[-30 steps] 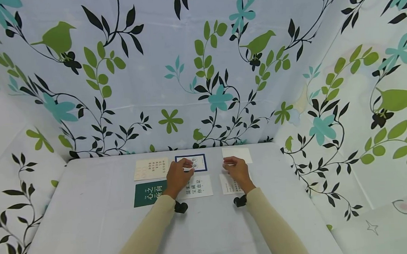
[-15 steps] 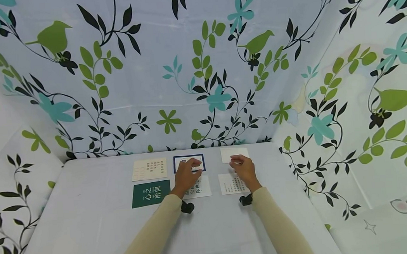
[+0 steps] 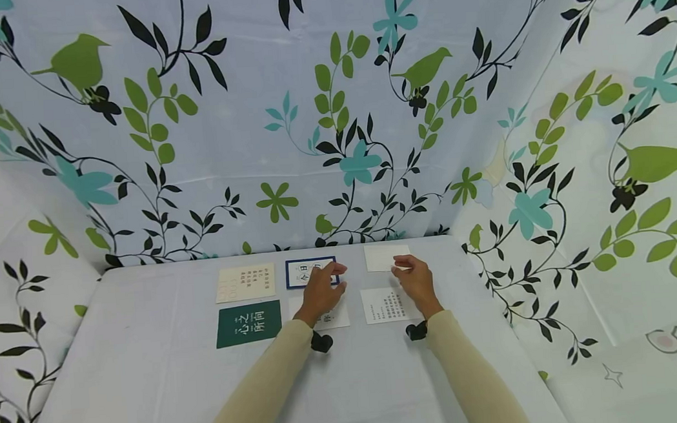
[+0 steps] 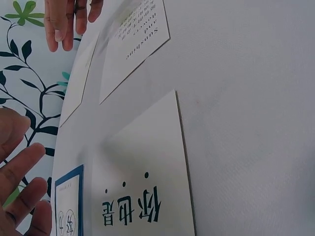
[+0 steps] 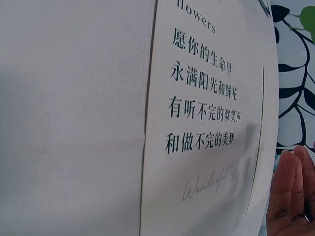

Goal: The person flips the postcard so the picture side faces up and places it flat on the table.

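My left hand [image 3: 323, 294] hovers with loosely bent fingers over the blue-bordered card [image 3: 296, 275] and a white card with large characters [image 3: 338, 316]. Nothing lies between its fingers in the left wrist view, where the same white card [image 4: 142, 147] fills the middle. To the right, my right hand [image 3: 419, 287] hangs above a white card of small printed lines [image 3: 382, 306], partly covering it. A plain pale card [image 3: 379, 259] lies just behind its fingertips. In the right wrist view the fingers [image 5: 283, 191] show beside the printed card [image 5: 197, 167], holding nothing.
Left of my hands lie a cream card [image 3: 244, 283] and a dark green card [image 3: 248, 324] with white characters. All rest flat on a white-covered table [image 3: 133, 379]. A leaf-and-bird patterned cloth [image 3: 218, 141] hangs behind the table.
Both hands have drifted rightward over the cards, uncovering all of the green card and more of the small-print card. The cards keep their arrangement. The head view has shifted slightly.
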A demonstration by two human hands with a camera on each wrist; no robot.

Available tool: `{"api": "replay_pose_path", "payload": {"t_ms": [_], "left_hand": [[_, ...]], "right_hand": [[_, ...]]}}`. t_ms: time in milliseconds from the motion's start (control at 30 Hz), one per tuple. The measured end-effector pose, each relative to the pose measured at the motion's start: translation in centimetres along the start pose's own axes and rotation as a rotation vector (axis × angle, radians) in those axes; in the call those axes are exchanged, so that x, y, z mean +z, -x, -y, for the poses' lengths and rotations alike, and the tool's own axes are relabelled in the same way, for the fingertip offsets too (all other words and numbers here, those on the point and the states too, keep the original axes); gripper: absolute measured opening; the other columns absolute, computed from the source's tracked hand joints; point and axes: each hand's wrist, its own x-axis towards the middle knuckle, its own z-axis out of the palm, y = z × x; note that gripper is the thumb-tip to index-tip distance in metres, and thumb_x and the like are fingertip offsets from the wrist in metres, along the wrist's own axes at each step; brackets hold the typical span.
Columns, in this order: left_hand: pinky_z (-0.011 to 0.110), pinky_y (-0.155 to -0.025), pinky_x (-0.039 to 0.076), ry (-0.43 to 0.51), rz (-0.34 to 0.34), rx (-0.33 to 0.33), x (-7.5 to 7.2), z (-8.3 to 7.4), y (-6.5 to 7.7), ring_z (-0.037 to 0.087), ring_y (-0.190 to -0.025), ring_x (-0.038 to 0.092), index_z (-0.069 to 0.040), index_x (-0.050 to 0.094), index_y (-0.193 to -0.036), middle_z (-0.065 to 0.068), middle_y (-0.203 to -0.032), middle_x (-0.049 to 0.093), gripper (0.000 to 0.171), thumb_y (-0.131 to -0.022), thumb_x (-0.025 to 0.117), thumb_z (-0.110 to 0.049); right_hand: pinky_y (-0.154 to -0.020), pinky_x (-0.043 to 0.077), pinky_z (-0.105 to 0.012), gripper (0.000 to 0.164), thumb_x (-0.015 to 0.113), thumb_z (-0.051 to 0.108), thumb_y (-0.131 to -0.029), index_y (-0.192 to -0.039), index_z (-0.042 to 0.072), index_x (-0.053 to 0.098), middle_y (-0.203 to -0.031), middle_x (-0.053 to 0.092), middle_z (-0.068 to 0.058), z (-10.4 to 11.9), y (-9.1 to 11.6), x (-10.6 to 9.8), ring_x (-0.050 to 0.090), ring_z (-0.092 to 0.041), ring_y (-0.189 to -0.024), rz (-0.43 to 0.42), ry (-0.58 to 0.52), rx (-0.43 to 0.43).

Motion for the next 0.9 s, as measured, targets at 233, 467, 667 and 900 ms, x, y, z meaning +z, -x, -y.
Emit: {"api": "replay_pose_path", "payload": {"t_ms": [233, 467, 667, 900], "left_hand": [[0.055, -0.114, 0.044, 0.003, 0.056, 0.009, 0.6, -0.7, -0.4, 0.031, -0.128, 0.056, -0.017, 0.064, -0.137, 0.005, -0.142, 0.07, 0.035, -0.102, 0.069, -0.016], [0.051, -0.11, 0.048, 0.003, 0.115, -0.001, 1.4, -0.8, -1.1, 0.03, -0.125, 0.057, -0.017, 0.06, -0.14, 0.004, -0.146, 0.065, 0.036, -0.104, 0.066, -0.017], [0.052, -0.115, 0.046, 0.041, 0.157, 0.006, 2.0, -0.7, -1.5, 0.032, -0.132, 0.056, -0.018, 0.057, -0.141, 0.007, -0.152, 0.061, 0.036, -0.105, 0.064, -0.015], [0.052, -0.118, 0.044, 0.063, 0.196, 0.001, 2.7, -0.7, -1.9, 0.033, -0.136, 0.055, -0.017, 0.053, -0.144, 0.008, -0.157, 0.058, 0.04, -0.106, 0.062, -0.013]], "right_hand": [[-0.085, 0.059, -0.034, 0.039, 0.071, 0.02, -0.102, -0.141, 0.014, 0.067, -0.138, 0.069, -0.009, -0.1, -0.2, -1.1, 0.069, -0.025, -0.108, 0.0, 0.008, -0.01], [-0.09, 0.059, -0.039, 0.041, 0.069, 0.018, -0.103, -0.144, 0.016, 0.064, -0.143, 0.066, -0.01, -0.8, -0.8, -1.8, 0.067, -0.027, -0.113, 0.004, 0.01, 0.041], [-0.102, 0.055, -0.046, 0.046, 0.068, 0.017, -0.104, -0.149, 0.019, 0.06, -0.152, 0.059, -0.011, -1.6, -1.2, -2.1, 0.062, -0.03, -0.127, 0.007, 0.008, 0.092], [-0.108, 0.052, -0.049, 0.049, 0.068, 0.016, -0.103, -0.151, 0.018, 0.058, -0.159, 0.054, -0.013, -2.3, -1.5, -2.6, 0.057, -0.034, -0.134, 0.009, 0.024, 0.124]]}}
